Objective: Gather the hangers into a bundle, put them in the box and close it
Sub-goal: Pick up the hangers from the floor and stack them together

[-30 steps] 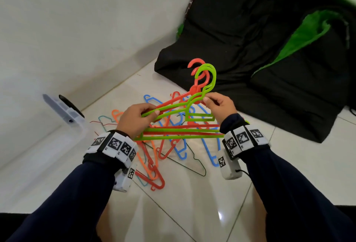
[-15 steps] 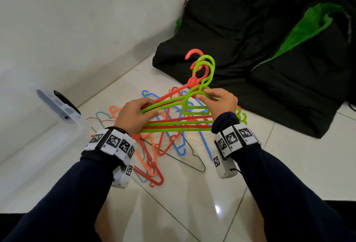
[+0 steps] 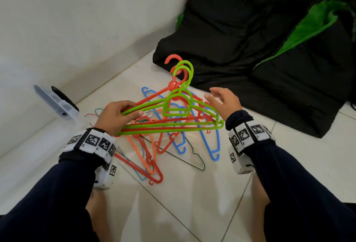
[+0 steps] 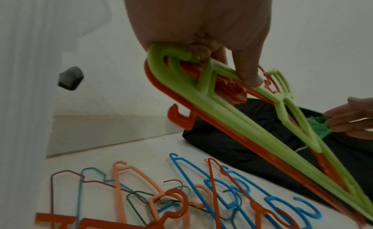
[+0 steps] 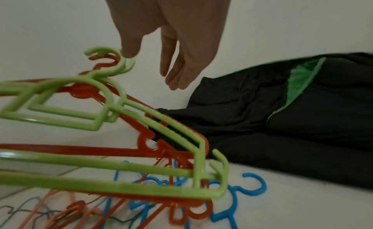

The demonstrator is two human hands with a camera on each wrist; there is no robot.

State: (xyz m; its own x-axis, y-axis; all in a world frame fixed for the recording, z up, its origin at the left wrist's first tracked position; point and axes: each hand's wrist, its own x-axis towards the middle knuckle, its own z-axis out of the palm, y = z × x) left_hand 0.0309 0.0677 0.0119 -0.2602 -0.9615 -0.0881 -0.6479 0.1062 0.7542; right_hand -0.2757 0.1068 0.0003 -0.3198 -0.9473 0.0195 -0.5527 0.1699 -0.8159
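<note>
A bundle of green and red plastic hangers [image 3: 173, 124] [image 4: 232, 114] [image 5: 113, 165] hangs above the floor, hooks pointing away from me. My left hand [image 3: 117, 114] [image 4: 203, 45] grips the bundle's left end, thumb over the top bars. My right hand [image 3: 223, 101] [image 5: 173, 40] hovers just right of the bundle with fingers spread, holding nothing. More loose hangers [image 3: 173, 145] [image 4: 201, 194], blue, orange, red and thin wire ones, lie in a heap on the tiles below. A clear plastic box [image 3: 55, 103] with a dark latch sits at the left by the wall.
A black quilted cover with green lining [image 3: 269, 53] [image 5: 282, 112] lies on the floor behind and right of the hangers. A white wall [image 3: 77, 20] runs along the left. White floor tiles [image 3: 183, 203] stretch toward me between my forearms.
My right hand has let go of the bundle's hook end and drawn off to the right with fingers opened. My left hand alone now holds the bundle.
</note>
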